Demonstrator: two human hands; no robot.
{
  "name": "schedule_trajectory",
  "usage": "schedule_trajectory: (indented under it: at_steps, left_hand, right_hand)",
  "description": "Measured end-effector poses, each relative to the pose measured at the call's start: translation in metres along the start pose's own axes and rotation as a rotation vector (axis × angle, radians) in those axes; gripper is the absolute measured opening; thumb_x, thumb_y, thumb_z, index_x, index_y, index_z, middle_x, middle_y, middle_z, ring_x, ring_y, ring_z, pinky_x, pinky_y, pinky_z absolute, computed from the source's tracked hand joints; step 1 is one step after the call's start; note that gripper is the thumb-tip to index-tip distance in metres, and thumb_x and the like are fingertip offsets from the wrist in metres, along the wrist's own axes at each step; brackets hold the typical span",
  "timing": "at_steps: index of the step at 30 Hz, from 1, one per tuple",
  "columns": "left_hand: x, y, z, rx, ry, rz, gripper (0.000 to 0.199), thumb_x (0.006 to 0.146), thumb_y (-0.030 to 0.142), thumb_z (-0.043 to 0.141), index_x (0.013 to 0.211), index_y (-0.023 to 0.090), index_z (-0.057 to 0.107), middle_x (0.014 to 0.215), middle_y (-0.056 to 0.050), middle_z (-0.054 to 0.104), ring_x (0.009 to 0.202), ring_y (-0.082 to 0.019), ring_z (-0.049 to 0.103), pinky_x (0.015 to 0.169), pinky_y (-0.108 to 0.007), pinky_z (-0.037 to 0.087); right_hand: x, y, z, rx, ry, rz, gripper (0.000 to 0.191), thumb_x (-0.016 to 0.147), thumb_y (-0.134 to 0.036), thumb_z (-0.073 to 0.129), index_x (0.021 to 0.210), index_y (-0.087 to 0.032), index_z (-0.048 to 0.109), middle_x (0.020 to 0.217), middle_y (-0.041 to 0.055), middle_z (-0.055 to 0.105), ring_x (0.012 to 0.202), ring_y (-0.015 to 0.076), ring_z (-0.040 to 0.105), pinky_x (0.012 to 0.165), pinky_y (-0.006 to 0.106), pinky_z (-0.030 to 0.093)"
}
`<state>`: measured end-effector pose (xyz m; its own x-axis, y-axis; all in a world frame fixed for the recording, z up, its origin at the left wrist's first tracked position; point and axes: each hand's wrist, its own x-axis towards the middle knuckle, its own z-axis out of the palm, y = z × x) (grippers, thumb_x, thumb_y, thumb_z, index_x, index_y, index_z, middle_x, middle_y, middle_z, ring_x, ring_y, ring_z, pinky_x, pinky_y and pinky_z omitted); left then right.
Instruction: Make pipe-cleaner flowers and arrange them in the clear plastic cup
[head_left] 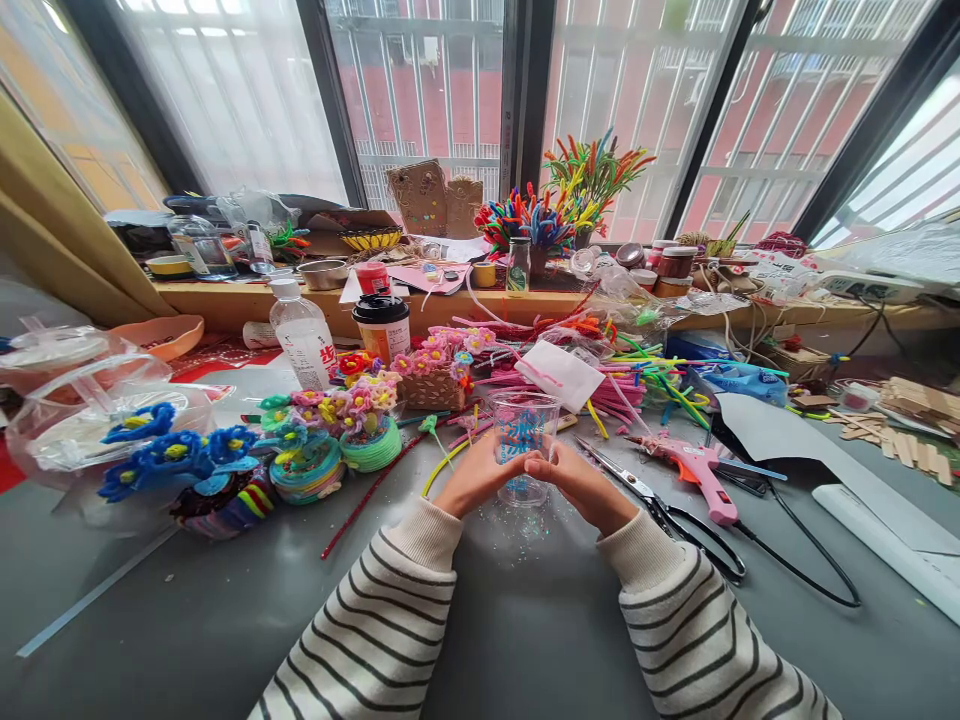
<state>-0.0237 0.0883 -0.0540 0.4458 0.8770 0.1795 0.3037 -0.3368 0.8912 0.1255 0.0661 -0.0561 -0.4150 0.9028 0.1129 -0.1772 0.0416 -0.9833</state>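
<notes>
A clear plastic cup [519,492] with blue printed characters stands upright on the grey table, between my two hands. My left hand [484,470] curves round its left side, and my right hand [581,482] curves round its right side. The thumbs meet in front of the cup; the other fingers are mostly hidden behind it. Glitter specks lie on the table around the cup's base. Scissors [641,490] lie to the right of my right hand, partly behind my sleeve's line. A yellow pipe cleaner [442,462] lies just beyond my left hand.
Left of my hands stand pipe-cleaner flower pots [371,440] and blue flowers [176,450]. A pink glue gun [701,475] with a black cord lies at right. Behind are a paper cup [381,330], a bottle [300,335], heaped pipe cleaners [517,375] and wooden sticks [892,435].
</notes>
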Motion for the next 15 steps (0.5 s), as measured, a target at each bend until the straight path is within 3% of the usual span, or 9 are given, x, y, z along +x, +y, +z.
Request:
schedule_trajectory:
  at_steps: [4,11,15]
  left_hand:
    - [-0.0007,0.0001,-0.0008,-0.069,-0.044,-0.028,0.054,0.075,0.057,0.042,0.110,0.019,0.057,0.121,-0.007,0.054,0.113,-0.026,0.045,0.099,-0.038,0.028]
    - [-0.0038,0.0047,0.0002,-0.111,-0.018,-0.106,0.068,0.066,0.070,0.039,0.101,0.016,0.061,0.110,-0.011,0.060,0.107,-0.029,0.049,0.098,-0.041,0.029]
    - [-0.0051,0.0053,0.0007,-0.394,-0.087,-0.156,0.069,0.070,0.070,0.030,0.107,0.020,0.058,0.117,-0.008,0.057,0.117,-0.027,0.043,0.099,-0.041,0.030]
  right_hand:
    - [-0.0009,0.0010,-0.0016,-0.033,0.045,0.040,0.054,0.061,-0.043,0.070,0.107,-0.019,0.056,0.109,0.0061,0.061,0.106,0.0233,0.052,0.096,0.041,0.033]
    - [0.0026,0.0073,-0.0036,-0.014,0.095,0.071,0.045,0.062,-0.036,0.071,0.102,-0.020,0.058,0.105,0.0052,0.063,0.104,0.0231,0.053,0.095,0.041,0.034]
    - [0.0028,0.0038,-0.0002,0.026,0.101,0.040,0.041,0.064,-0.036,0.069,0.100,-0.019,0.059,0.103,0.0057,0.064,0.101,0.0226,0.055,0.094,0.040,0.034]
